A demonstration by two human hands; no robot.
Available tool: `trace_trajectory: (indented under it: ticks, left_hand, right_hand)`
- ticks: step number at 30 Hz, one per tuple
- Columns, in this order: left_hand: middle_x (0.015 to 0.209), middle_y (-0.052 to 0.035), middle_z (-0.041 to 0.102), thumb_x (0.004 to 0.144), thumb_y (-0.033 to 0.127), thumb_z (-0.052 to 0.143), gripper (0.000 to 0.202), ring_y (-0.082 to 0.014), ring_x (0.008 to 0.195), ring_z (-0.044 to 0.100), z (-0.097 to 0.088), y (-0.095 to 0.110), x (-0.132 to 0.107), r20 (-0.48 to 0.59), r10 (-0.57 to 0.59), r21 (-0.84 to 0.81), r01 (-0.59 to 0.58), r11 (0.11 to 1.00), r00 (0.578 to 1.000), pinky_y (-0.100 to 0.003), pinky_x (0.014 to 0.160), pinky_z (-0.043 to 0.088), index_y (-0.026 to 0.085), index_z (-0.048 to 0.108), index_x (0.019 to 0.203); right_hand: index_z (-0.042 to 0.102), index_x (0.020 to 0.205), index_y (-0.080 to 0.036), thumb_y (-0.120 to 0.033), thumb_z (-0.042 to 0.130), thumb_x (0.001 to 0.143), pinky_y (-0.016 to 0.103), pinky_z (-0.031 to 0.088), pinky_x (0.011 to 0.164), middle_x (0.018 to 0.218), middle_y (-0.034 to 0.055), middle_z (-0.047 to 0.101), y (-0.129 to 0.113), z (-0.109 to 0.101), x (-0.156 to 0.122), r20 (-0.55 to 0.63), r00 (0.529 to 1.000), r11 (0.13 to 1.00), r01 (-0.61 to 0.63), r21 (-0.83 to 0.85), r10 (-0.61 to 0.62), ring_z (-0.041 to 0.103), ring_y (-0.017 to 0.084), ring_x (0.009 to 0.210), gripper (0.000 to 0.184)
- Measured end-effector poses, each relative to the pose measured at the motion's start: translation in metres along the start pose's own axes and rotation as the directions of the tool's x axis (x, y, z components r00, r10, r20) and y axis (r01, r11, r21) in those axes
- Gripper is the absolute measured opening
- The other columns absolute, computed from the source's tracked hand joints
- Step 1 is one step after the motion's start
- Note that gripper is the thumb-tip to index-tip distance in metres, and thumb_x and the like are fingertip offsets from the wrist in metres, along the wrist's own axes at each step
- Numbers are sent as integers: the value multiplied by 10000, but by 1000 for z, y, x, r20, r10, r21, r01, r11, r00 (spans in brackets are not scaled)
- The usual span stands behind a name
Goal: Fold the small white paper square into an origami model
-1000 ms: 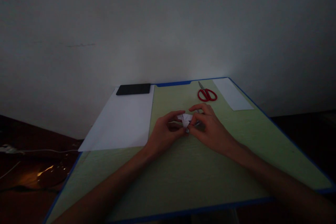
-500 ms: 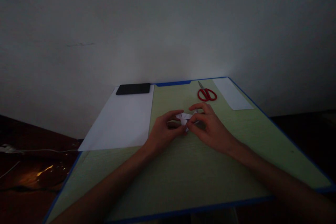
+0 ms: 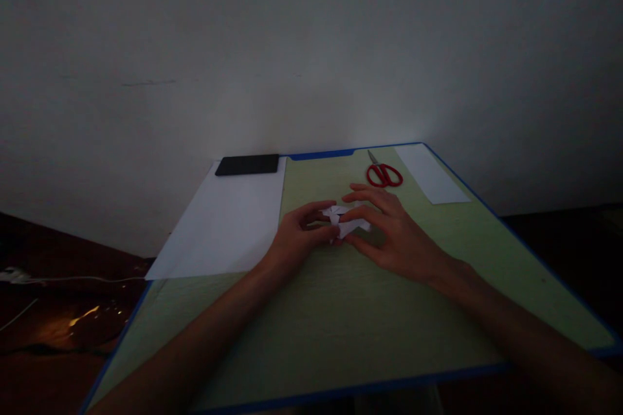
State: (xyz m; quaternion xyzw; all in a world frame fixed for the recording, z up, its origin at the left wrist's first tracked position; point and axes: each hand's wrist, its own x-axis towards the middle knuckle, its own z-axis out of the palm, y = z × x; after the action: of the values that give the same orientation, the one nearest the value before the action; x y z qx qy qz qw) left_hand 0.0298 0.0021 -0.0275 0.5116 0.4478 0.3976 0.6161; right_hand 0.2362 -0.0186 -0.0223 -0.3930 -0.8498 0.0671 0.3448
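A small folded white paper piece [image 3: 346, 222] lies on the green table top [image 3: 341, 311] near its middle. My left hand [image 3: 299, 237] pinches the paper's left end between thumb and fingers. My right hand [image 3: 389, 233] curls over the paper's right side, its fingertips touching and gripping it. Part of the paper is hidden under both hands.
A large white sheet [image 3: 228, 220] covers the table's left part, with a black phone [image 3: 247, 165] at its far end. Red-handled scissors [image 3: 384, 174] and a narrow white paper strip [image 3: 431, 174] lie at the far right. A wall stands just behind the blue-edged table.
Both hands have shifted a little left and away from me with the paper. My right fingers have stretched out more over it, and the paper now shows more to the right.
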Motion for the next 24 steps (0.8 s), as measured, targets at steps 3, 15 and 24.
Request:
trace_trajectory:
  ticks: [3,15,24]
  left_hand:
    - [1039,-80,740,688,166,824,518,-187,850,711,-3,-3,1,3,-9,-30,9,1000,1000,-320,821,561,167,702,1192]
    - [1014,-123,749,728,188,810,451,-177,783,702,-1,-4,3,32,-81,-263,87,961,996,-319,759,571,120,704,1161]
    - [1018,-121,761,748,193,808,414,-171,760,711,-2,-6,3,30,-100,-197,104,975,995,-307,728,589,130,712,1146]
  right_hand:
    - [647,1146,-258,-219,682,901,542,382,1069,1219,70,662,4,-3,2,4,997,996,77,-45,-77,529,287,1271,250]
    - [675,1140,-240,-261,595,982,448,410,941,1051,69,695,9,-12,4,33,974,960,226,-163,-224,584,236,1061,179]
    - [664,1192,-253,-271,564,987,481,409,960,1076,85,677,7,-13,3,129,972,962,216,-166,-196,561,265,1078,228]
